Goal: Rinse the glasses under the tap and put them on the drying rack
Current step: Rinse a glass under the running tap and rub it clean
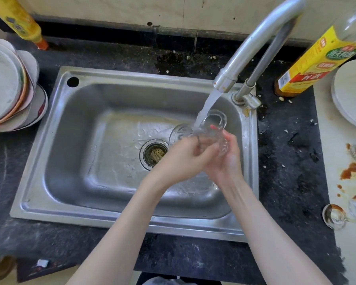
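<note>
1. Glass, clear, sits right of the frame's centre, over the steel sink, directly under the water stream falling from the curved tap.
2. The left hand has its fingers curled round the glass's near side; the right hand cups it from the right, fingers bent about it, one red-tipped nail showing.
3. Two more glasses stand in the sink just behind the hands, near the drain.
4. A yellow-labelled bottle leans at the upper right; its label writing is too small and inverted to read.
5. Stacked plates rest on the dark counter at the left edge; another yellow bottle stands at the upper left.
6. A white plate lies at the right edge, above orange-brown stains.
</note>
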Tool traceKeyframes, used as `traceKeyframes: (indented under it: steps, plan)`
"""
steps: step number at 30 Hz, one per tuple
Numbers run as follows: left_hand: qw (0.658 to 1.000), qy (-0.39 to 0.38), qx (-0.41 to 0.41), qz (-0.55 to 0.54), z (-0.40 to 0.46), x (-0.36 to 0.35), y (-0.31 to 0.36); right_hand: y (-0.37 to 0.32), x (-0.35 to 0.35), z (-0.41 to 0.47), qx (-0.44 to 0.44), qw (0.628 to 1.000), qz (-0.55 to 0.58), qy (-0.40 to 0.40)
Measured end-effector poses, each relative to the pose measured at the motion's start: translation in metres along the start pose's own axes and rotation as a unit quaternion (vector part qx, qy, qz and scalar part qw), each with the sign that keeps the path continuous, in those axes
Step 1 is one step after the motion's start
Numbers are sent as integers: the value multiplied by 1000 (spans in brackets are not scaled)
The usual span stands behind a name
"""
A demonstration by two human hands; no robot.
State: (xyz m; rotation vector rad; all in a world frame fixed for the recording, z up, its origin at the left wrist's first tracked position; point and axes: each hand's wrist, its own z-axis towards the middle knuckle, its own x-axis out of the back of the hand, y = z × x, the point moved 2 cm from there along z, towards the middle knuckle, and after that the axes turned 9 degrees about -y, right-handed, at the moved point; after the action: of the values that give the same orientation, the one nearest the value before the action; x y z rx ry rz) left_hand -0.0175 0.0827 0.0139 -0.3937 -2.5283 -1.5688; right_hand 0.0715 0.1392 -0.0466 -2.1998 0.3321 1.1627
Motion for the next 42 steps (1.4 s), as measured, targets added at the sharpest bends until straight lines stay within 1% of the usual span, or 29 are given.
traceKeyframes:
  steps: [1,2,3,4,5,7,9,10,11,13,15,16,17,19,22,24,25,26,27,28,29,30,31,33,34,36,38,40,42]
  plan:
    - [991,-2,4,-133,0,1,0,0,1,-1,6,1000,-8,-7]
    - [970,-15,11,-243,-1,1,1,0,1,-1,4,1000,-16,-20]
    - [954,-35,6,-298,-1,1,2,0,2,-1,-2,999,-30,-29]
    - [949,-55,-6,-311,-2,0,3,0,2,-1,-11,998,-47,-38]
    - [952,-67,-15,-298,-4,-1,1,-1,3,0,-17,996,-70,-43]
    - [972,-71,-8,-223,-7,-2,-5,-6,5,1,-31,990,-124,-58]
    - [996,-14,-12,-84,-8,4,-11,-10,9,3,-51,982,-173,-57]
    - [999,24,-25,6,-8,8,-13,-10,10,3,-61,980,-185,-46]
    - [993,51,-35,97,-7,11,-14,-8,10,4,-61,979,-194,-26]
    - [969,57,-46,237,-6,10,-11,-1,9,6,-51,977,-205,26]
    - [954,44,-44,293,-5,3,-8,3,8,8,-32,978,-200,51]
    - [954,32,-36,296,-3,0,-8,4,7,8,-23,981,-188,47]
    - [963,11,-21,268,0,-2,-10,3,8,9,-17,984,-176,34]
    - [983,-53,-7,178,4,-3,-12,3,8,8,-4,986,-166,34]
    - [992,-104,-6,73,6,-3,-8,3,7,5,11,983,-180,34]
    - [990,-116,-14,-82,6,-6,-3,2,9,5,12,977,-211,31]
    - [979,-118,-18,-167,5,-7,-1,1,10,5,16,974,-225,23]
    - [963,-116,-24,-244,6,-8,0,0,10,4,19,973,-231,15]
    - [936,-108,-30,-335,7,-7,-1,-1,9,4,22,972,-233,11]
    - [898,-103,-37,-426,5,-5,-2,-2,8,3,26,971,-237,9]
    - [845,-99,-34,-525,3,-3,-1,-3,6,2,29,969,-244,5]
    - [808,-81,-18,-583,3,0,-4,-3,4,2,34,967,-251,4]
    - [787,-64,-5,-613,4,1,-6,-1,2,2,38,966,-257,5]
    - [814,-8,43,-579,8,2,-11,4,0,1,41,964,-263,11]
    - [837,12,57,-544,7,3,-11,5,0,1,43,964,-263,7]
    - [863,40,64,-500,7,4,-9,3,-1,1,40,958,-281,-28]
    - [884,58,47,-462,5,7,-12,0,-1,0,19,951,-298,-78]
    - [900,68,22,-430,2,12,-14,-3,6,-3,-26,953,-279,-117]
    - [914,71,-8,-399,0,17,-14,-9,15,-7,-75,964,-227,-112]
